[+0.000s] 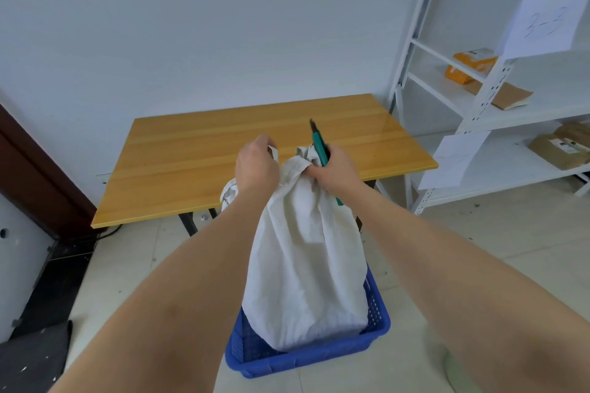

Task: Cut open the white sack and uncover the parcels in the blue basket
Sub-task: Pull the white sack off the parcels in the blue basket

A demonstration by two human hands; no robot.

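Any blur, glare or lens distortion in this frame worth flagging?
Head view: wide-angle bend bows the shelving and stretches both forearms; soft glare on the table at its far right corner; paper label is blurred, barely legible; light is even, with no hard shadows; sack and both hands are acceptably sharp.

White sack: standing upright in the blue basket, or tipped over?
Upright: the white sack stands in the blue basket, its gathered top held by both hands.

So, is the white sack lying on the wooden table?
No, the white sack stands in the blue basket on the floor, in front of the wooden table.
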